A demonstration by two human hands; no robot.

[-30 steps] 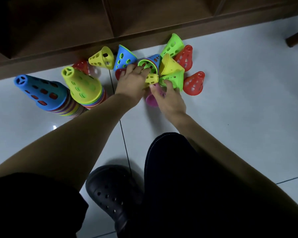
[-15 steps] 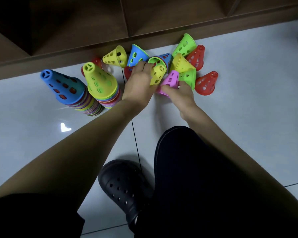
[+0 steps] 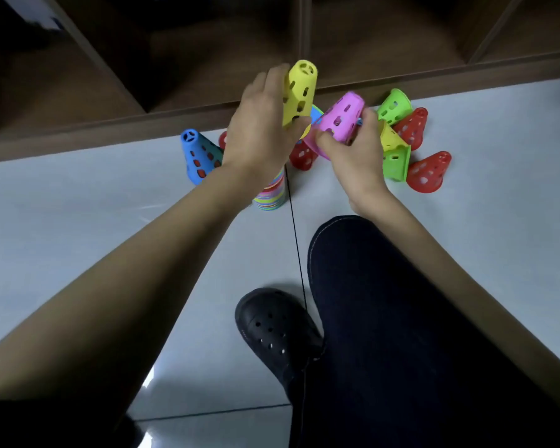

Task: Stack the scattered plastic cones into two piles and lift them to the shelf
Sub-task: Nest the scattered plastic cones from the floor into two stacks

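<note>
Yellow perforated plastic cone (image 3: 299,92) up in the air, tip upward, in front of the brown wooden shelf (image 3: 207,59). Gripped low on its wall by the left hand (image 3: 262,124), fingers curled round the far side, thumb near the rim. Pink perforated plastic cone (image 3: 338,119) right beside it, tilted, pinched at its wide end by the right hand (image 3: 353,160), fingers and thumb clamped on. Under the left wrist, a striped stack of many-coloured cones (image 3: 270,197) on the pale tiled floor (image 3: 110,205). Further left, a blue perforated plastic cone (image 3: 199,156) standing upright. Loose cones (image 3: 398,163) in green, yellow and red lying on the right by the shelf's base. Black clog (image 3: 272,331) down below.
</note>
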